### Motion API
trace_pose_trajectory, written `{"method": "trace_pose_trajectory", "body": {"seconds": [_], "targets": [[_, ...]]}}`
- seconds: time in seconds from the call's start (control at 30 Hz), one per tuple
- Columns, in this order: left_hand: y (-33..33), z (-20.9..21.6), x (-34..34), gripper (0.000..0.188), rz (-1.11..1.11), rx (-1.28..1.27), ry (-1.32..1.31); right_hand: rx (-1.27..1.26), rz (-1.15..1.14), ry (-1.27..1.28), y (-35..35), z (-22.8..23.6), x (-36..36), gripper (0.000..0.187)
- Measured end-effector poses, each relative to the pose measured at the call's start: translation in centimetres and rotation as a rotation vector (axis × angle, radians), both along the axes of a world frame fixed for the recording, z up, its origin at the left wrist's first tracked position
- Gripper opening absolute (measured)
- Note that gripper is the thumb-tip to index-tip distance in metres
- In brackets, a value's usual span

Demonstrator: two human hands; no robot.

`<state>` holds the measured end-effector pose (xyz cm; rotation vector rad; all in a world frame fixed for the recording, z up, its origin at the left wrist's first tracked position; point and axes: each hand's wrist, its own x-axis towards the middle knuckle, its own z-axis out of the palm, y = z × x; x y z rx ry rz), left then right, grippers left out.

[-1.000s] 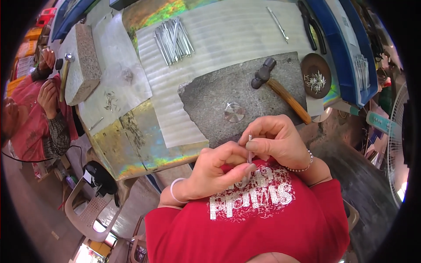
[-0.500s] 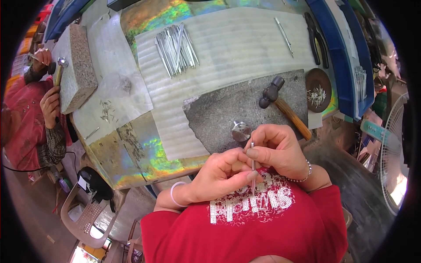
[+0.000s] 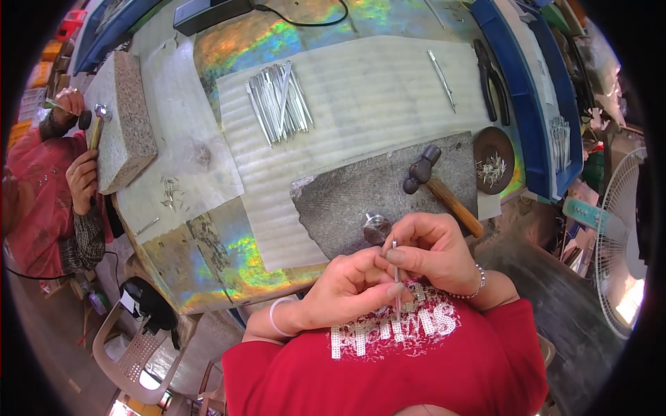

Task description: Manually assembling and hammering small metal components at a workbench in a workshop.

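Observation:
In front of my chest, both hands pinch one slim silver metal rod (image 3: 397,274) that stands nearly upright. My right hand (image 3: 433,255) grips its upper part between thumb and fingers. Lower down, the thumb and fingers of my left hand (image 3: 355,286) close on it. Just beyond my fingers, a shiny round-topped metal piece (image 3: 377,229) rests at the edge of a dark stone slab (image 3: 340,191). A ball-peen hammer (image 3: 452,204) with a wooden handle lies across the slab's right side.
Slim silver pieces (image 3: 279,104) lie bundled on the white foam sheet (image 3: 361,90); a single one (image 3: 441,82) lies apart. Black pliers (image 3: 491,82), a brown bowl (image 3: 484,182) of small metal bits and a blue tray (image 3: 538,132) are at right. At left, a co-worker's hand (image 3: 83,182) holds a hammer beside a stone block (image 3: 123,121).
The table and its contents sit slightly lower in the picture, as the view has tilted. Both hands keep their pinch on the rod with little visible change.

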<state>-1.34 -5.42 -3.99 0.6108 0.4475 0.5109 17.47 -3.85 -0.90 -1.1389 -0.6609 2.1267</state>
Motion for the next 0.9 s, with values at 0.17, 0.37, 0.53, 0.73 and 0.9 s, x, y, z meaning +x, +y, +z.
{"method": "trace_pose_trajectory", "body": {"seconds": [0.17, 0.37, 0.53, 0.73, 0.9], "targets": [[0.0, -0.1, -0.1, 0.022, 0.002, 0.194, 0.020, 0.136, -0.001, -0.026, -0.1, 0.1, -0.2, 0.010], [0.2, 0.4, 0.2, 0.017, 0.012, 0.062, -0.022, 0.078, 0.019, 0.030, 0.1, 0.2, 0.0, 0.009], [0.6, 0.8, 0.2, 0.018, -0.014, -0.022, -0.043, 0.078, 0.029, 0.034, 0.3, 0.3, 0.2, 0.009], [0.6, 0.4, 0.1, 0.013, 0.011, 0.016, -0.038, 0.044, -0.002, 0.059, 0.0, 0.5, 0.6, 0.011], [0.0, 0.3, 0.4, 0.015, 0.046, 0.062, 0.091, 0.005, -0.016, 0.108, -0.3, 0.3, 0.8, 0.013]]}}
